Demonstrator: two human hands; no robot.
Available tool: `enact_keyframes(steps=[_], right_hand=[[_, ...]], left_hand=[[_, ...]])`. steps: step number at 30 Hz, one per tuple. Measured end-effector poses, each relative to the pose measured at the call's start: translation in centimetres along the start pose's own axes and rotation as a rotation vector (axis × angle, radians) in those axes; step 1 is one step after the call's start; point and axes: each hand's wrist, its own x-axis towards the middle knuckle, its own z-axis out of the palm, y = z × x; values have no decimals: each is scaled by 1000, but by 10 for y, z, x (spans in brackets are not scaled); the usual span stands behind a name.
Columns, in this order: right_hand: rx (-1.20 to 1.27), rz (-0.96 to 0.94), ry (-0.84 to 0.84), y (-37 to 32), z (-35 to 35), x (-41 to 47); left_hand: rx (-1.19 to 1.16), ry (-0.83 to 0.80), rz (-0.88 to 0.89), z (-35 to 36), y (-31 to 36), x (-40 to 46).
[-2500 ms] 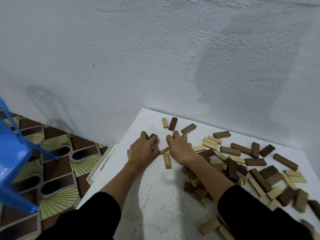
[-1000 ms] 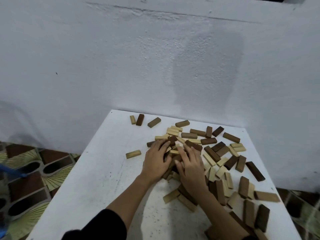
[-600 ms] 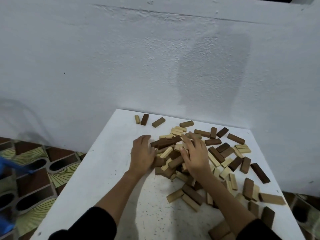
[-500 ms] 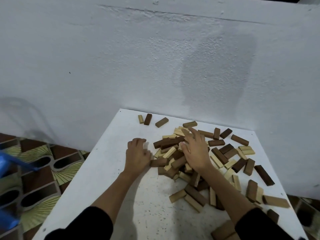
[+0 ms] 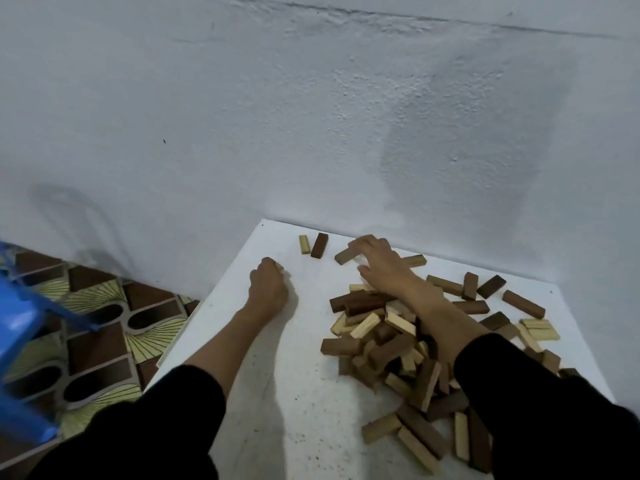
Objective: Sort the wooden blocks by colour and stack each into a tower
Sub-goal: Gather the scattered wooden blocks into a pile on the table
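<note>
A person's left hand [image 5: 267, 288] rests curled on the white table [image 5: 242, 341], a sliver of pale wood showing at its fingertips; whether it grips a block cannot be told. The right hand [image 5: 381, 263] reaches across the heap, fingers bent over a mid-brown block [image 5: 346, 255] near the table's far edge. Between and below the forearms lies the jumbled pile of wooden blocks [image 5: 388, 341], pale, mid-brown and dark mixed together, trailing toward the table's right side. Beyond the left hand, a pale block [image 5: 304, 244] and a dark block [image 5: 319, 245] lie side by side. A blue plastic chair [image 5: 17, 323] stands on the patterned floor [image 5: 97, 323].
</note>
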Motion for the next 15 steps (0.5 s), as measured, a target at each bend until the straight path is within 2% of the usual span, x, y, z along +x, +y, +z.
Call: enact_keyframes(steps=[4, 9, 12, 15], right_hand=[[-54, 2, -95, 12, 8, 30], [-97, -31, -101, 22, 21, 53], [-272, -146, -102, 29, 28, 63], [-385, -210, -65, 36, 37, 70]], left_hand=[[74, -41, -23, 9, 22, 39], [156, -46, -109, 34, 40, 80], [292, -106, -121, 48, 43, 97], [274, -84, -124, 55, 46, 100]])
